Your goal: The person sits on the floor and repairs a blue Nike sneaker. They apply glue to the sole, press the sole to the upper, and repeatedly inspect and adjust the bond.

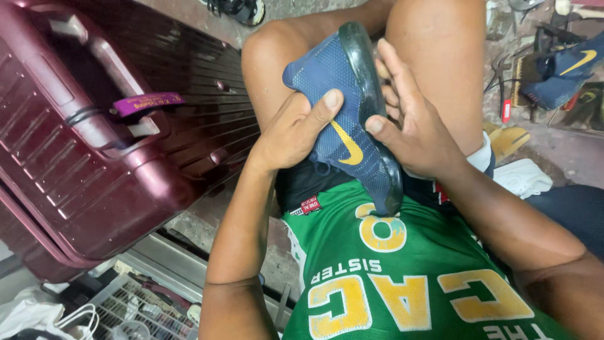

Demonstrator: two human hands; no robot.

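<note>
A maroon hard-shell suitcase (94,145) lies leftmost. The left hand (292,129) clasps the blue sneaker (343,110) (sole turned rightward) over the lap, thumb pressed on its mesh. The right hand (412,129) grips the dark sole (371,107), fingers half-curled.

A dark red hard-shell suitcase (94,145) lies to the left, a purple tag (148,102) fastened at its handle. A white wire basket (135,308) sits below it. At upper right, a second blue shoe (566,69) rests among tools, with red-handled pliers (503,94) beside. A white cloth (521,177) lies on the floor nearby.
</note>
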